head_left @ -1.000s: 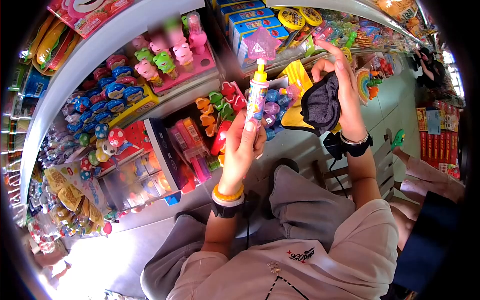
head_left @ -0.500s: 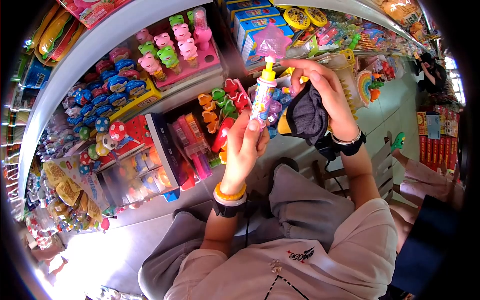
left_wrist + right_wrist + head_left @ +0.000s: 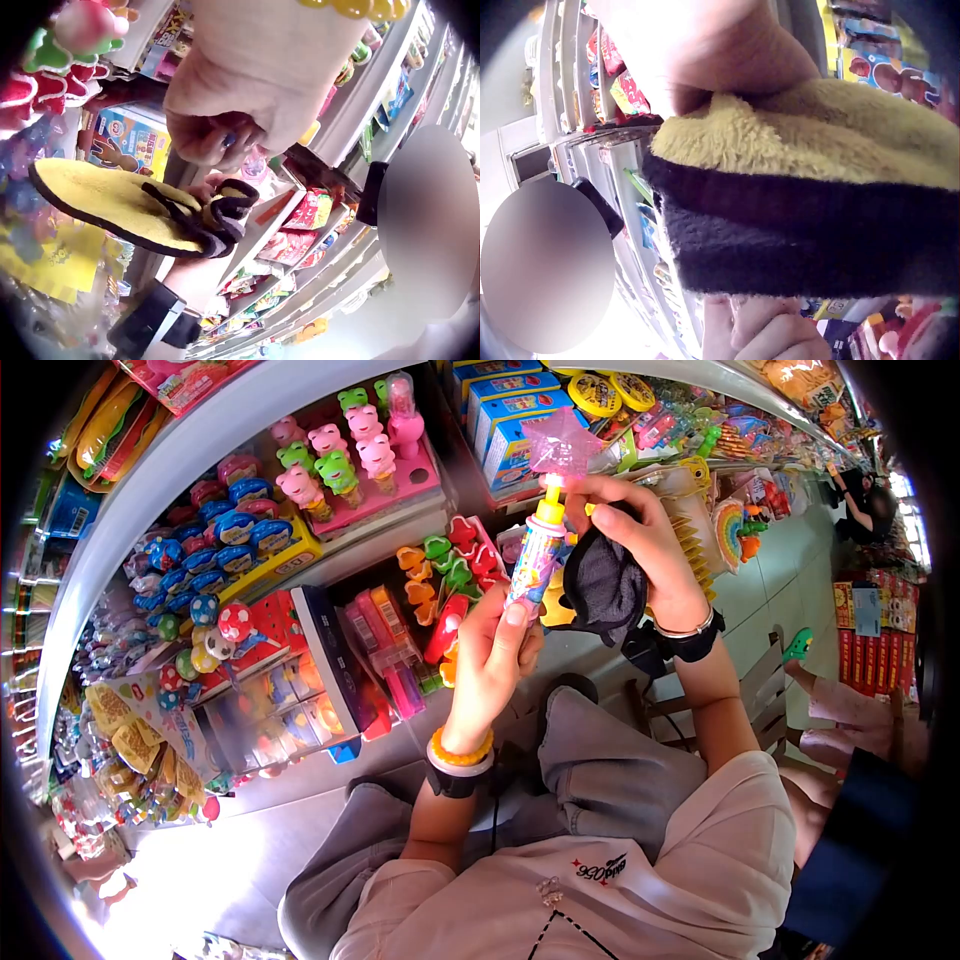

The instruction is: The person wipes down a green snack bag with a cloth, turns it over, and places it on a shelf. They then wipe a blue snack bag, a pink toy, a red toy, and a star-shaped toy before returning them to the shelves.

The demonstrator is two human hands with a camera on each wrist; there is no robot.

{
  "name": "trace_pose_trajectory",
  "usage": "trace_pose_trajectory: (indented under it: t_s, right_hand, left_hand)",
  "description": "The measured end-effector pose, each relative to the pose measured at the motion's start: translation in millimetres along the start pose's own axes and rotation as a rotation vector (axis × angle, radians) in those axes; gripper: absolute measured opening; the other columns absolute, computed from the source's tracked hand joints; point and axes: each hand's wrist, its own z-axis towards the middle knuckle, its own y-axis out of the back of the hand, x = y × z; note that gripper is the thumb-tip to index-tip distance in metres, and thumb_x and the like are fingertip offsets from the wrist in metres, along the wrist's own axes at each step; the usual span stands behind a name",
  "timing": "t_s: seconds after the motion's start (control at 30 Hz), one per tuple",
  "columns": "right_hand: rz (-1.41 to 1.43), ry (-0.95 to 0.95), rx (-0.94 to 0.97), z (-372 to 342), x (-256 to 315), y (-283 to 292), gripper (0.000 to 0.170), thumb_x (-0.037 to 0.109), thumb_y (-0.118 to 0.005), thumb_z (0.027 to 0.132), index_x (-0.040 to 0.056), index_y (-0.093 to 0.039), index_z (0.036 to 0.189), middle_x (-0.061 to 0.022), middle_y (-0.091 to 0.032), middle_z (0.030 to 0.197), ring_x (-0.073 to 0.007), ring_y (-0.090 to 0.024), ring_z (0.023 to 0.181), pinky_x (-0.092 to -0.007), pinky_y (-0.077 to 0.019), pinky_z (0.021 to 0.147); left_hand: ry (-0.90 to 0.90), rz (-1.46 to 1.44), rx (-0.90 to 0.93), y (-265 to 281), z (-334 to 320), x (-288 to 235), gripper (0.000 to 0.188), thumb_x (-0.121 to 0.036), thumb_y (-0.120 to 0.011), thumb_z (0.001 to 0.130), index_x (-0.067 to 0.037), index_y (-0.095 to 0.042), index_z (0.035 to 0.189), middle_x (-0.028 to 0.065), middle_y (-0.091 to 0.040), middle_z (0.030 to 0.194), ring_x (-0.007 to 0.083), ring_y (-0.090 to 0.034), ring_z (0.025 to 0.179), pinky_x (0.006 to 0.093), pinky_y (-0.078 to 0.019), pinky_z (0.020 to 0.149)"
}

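Observation:
In the head view my left hand point(image 3: 490, 650) grips the printed barrel of a candy tube point(image 3: 533, 565) with a yellow neck and a clear pink star top point(image 3: 560, 444). The tube stands tilted, star end away from me. My right hand point(image 3: 655, 550) holds a cleaning cloth point(image 3: 605, 580), dark grey on one face and fuzzy yellow on the other, with black edging. Its fingertips are right at the yellow neck, just under the star. The left wrist view shows the yellow face of the cloth point(image 3: 112, 202) hanging beside the left hand point(image 3: 225, 120).
Pink and green frog toys point(image 3: 340, 475) stand in a pink tray beyond the left hand. Blue boxes point(image 3: 520, 435) and round yellow tubs point(image 3: 610, 395) line the shelf behind the star. A wooden chair point(image 3: 770, 700) stands at the right, with another person's legs beyond it.
My right hand has come left with the cloth, its fingers closing in on the neck below the star. The candy tube has shifted slightly right, and the cloth now hangs more folded.

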Motion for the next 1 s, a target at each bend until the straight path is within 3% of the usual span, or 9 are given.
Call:
trace_pose_trajectory:
  t_s: [0.07, 0.2, 0.3, 0.5, 0.7, 0.73, 0.87, 0.97, 1.0]
  right_hand:
    - [-0.008, 0.024, -0.049, 0, -4, 2, 0.039, 0.025, -0.060, 0.088, -0.0033, -0.056, 0.115, -0.0059, -0.057, 0.092, -0.0141, -0.058, 0.086, -0.0273, -0.0457, 0.081]
    - [-0.014, -0.008, -0.183, -4, 1, 6, 0.039, 0.024, -0.058, 0.089, -0.0036, -0.054, 0.117, -0.0078, -0.058, 0.097, -0.0136, -0.058, 0.077, -0.0244, -0.0475, 0.070]
    - [0.002, -0.026, -0.175, -5, 1, 12, 0.040, 0.024, -0.057, 0.090, -0.0031, -0.054, 0.119, -0.0085, -0.058, 0.098, -0.0139, -0.059, 0.077, -0.0252, -0.0479, 0.071]
    - [0.011, 0.006, -0.155, -4, 1, 8, 0.038, 0.026, -0.060, 0.089, 0.0011, -0.060, 0.118, 0.0002, -0.064, 0.095, -0.0031, -0.050, 0.076, -0.0187, -0.0417, 0.069]
    - [-0.057, 0.057, -0.202, -3, 5, 11, 0.042, 0.027, -0.057, 0.091, -0.0004, -0.056, 0.122, -0.0050, -0.063, 0.108, -0.0085, -0.056, 0.096, -0.0227, -0.0417, 0.086]
    - [-0.096, 0.083, -0.098, 0, 13, 8, 0.048, 0.030, -0.054, 0.093, -0.0012, -0.050, 0.129, -0.0071, -0.062, 0.112, -0.0125, -0.055, 0.106, -0.0263, -0.0368, 0.096]
    - [-0.148, 0.228, -0.010, 13, 12, 12, 0.054, 0.032, -0.049, 0.095, -0.0008, -0.040, 0.137, -0.0079, -0.051, 0.131, -0.0144, -0.056, 0.107, -0.0280, -0.0359, 0.099]
    - [-0.141, 0.252, 0.053, 25, 9, 15, 0.054, 0.031, -0.047, 0.096, 0.0003, -0.037, 0.139, -0.0074, -0.043, 0.141, -0.0146, -0.057, 0.107, -0.0280, -0.0376, 0.098]
    - [-0.164, 0.194, 0.034, 24, 12, 15, 0.051, 0.029, -0.047, 0.096, 0.0016, -0.040, 0.138, -0.0081, -0.048, 0.136, -0.0131, -0.057, 0.106, -0.0266, -0.0412, 0.094]
  left_hand:
    - [-0.005, -0.012, -0.004, 0, 0, 1, 0.026, -0.029, -0.044, 0.099, -0.004, -0.046, 0.091, -0.0026, -0.040, 0.060, 0.0032, -0.031, 0.048, 0.0202, -0.0232, 0.043]
    - [-0.020, -0.020, -0.005, 1, 0, 6, 0.026, -0.028, -0.044, 0.099, -0.003, -0.047, 0.092, -0.0025, -0.040, 0.061, 0.0031, -0.031, 0.048, 0.0200, -0.0227, 0.043]
    - [-0.029, -0.016, 0.015, -1, 0, 4, 0.026, -0.028, -0.044, 0.099, -0.003, -0.047, 0.092, -0.0023, -0.040, 0.061, 0.0031, -0.031, 0.048, 0.0201, -0.0228, 0.043]
    - [-0.052, -0.017, 0.003, -2, -3, 4, 0.025, -0.026, -0.043, 0.099, -0.002, -0.048, 0.093, -0.0017, -0.041, 0.060, 0.0035, -0.031, 0.048, 0.0205, -0.0232, 0.043]
    - [-0.024, -0.085, 0.052, -4, -2, 1, 0.037, -0.037, -0.036, 0.100, -0.002, -0.049, 0.095, -0.0015, -0.039, 0.056, 0.0046, -0.028, 0.042, 0.0209, -0.0229, 0.040]
    - [-0.021, -0.116, 0.070, -4, -2, 1, 0.042, -0.041, -0.033, 0.100, -0.003, -0.049, 0.095, -0.0016, -0.039, 0.055, 0.0049, -0.028, 0.041, 0.0210, -0.0227, 0.039]
    - [0.364, -0.628, 0.210, 1, 0, -6, 0.060, -0.057, -0.026, 0.096, -0.001, -0.048, 0.097, -0.0015, -0.035, 0.051, 0.0054, -0.024, 0.031, 0.0212, -0.0218, 0.031]
    - [0.480, -0.792, 0.276, 4, -1, -7, 0.063, -0.061, -0.026, 0.095, -0.001, -0.048, 0.101, -0.0012, -0.036, 0.053, 0.0046, -0.026, 0.031, 0.0202, -0.0217, 0.031]
    - [0.490, -0.808, 0.286, 3, -1, -8, 0.065, -0.062, -0.026, 0.094, -0.001, -0.048, 0.102, -0.0012, -0.036, 0.053, 0.0043, -0.026, 0.031, 0.0201, -0.0217, 0.031]
